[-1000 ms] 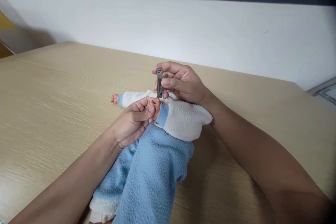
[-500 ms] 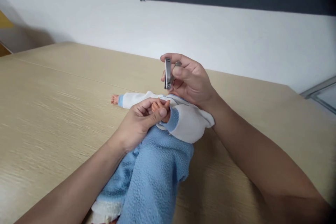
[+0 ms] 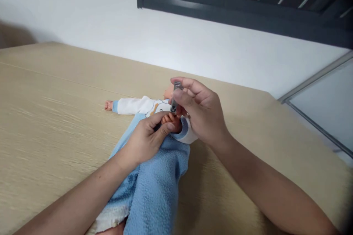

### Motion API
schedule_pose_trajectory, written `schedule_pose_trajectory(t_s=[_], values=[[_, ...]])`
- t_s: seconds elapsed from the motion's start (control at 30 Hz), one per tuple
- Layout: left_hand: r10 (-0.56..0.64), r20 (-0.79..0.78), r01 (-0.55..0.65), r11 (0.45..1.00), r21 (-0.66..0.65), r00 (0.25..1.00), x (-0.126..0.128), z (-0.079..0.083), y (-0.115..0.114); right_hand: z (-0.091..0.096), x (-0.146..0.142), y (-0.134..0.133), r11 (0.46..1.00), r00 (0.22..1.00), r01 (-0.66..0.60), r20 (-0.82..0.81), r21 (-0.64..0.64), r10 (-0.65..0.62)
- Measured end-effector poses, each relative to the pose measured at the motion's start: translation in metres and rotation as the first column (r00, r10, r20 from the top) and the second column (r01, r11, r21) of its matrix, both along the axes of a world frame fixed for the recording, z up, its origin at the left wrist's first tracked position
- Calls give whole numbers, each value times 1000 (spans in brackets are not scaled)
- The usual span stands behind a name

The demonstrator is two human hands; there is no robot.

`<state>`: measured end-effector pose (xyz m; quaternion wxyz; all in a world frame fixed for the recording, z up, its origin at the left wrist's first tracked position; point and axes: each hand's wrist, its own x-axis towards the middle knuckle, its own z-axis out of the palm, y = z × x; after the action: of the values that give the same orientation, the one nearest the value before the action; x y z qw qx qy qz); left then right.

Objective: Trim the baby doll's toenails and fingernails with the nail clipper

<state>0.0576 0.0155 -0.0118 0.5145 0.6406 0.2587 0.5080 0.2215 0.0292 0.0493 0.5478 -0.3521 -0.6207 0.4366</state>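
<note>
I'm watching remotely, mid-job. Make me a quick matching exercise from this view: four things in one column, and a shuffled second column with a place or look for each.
Things:
1. nail clipper
2. doll's limb
3. blue fleece
4. table

Places or looks:
A. held in the left hand
B. pale wood grain
C. held in the right hand
D. light blue and fuzzy

Pairs: 1-C, 2-A, 3-D, 4-B

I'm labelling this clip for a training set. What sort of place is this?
Probably an indoor room, perhaps a home or baby-care practice room. A baby doll in blue fleece lies on a light wood-grain table, a nail clipper held over it, before a white wall and dark-framed window.
</note>
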Motion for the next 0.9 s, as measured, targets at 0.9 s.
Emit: schedule_pose_trajectory(t_s=[0.9], values=[[95,-40,-98,993,-67,995,9,4,-7,-9,-5,11,995,993,94,81,-29,-91]])
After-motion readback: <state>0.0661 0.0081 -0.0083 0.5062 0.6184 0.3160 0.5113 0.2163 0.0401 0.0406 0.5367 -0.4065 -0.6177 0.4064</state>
